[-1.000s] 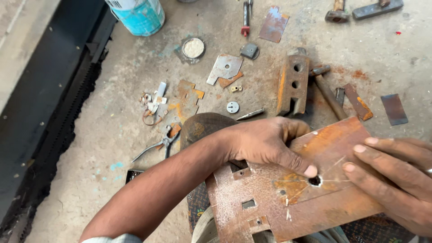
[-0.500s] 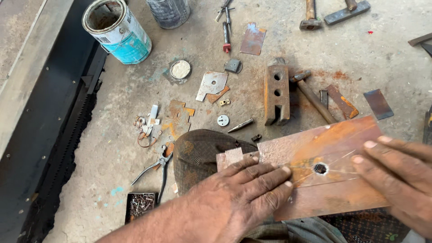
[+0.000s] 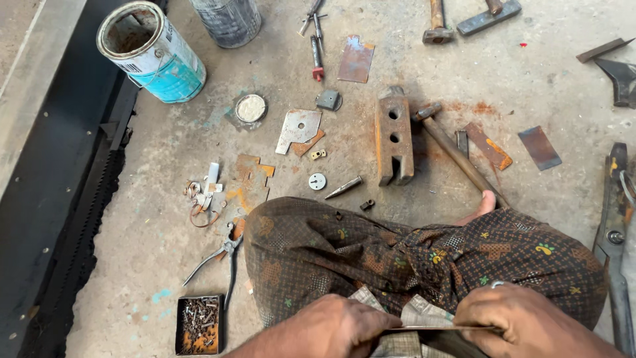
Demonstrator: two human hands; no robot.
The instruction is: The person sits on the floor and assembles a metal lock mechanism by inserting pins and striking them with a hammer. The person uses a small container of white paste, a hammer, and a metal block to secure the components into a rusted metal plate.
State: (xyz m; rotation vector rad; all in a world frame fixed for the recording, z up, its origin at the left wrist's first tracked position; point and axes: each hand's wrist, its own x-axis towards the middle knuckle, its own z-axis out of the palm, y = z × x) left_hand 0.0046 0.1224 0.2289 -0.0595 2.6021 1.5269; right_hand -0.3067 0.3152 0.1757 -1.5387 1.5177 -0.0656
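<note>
1. grip: the left hand (image 3: 338,326) and the right hand (image 3: 523,321) are both closed on the ends of a thin metal plate (image 3: 437,327), seen edge-on, held level between them just above the lap at the bottom of the view. fingers curl over the plate edge; the far face of the plate is hidden.
2. progress, as a judgement: the plate is off the floor and in hand; no tool is applied to it, so any working of it appears not yet begun.
3. concrete floor (image 3: 563,86): carries all loose stock and tools.
4. patterned cloth (image 3: 424,258): covers the folded legs directly beyond the hands.
5. paint can (image 3: 152,53): upper left, open, well apart.
6. rusty punched steel block (image 3: 394,139): centre, with a hammer (image 3: 457,156) lying just beside it.
7. pliers (image 3: 218,258): left of the knee.
8. small tray of screws (image 3: 199,325): lower left.
</note>
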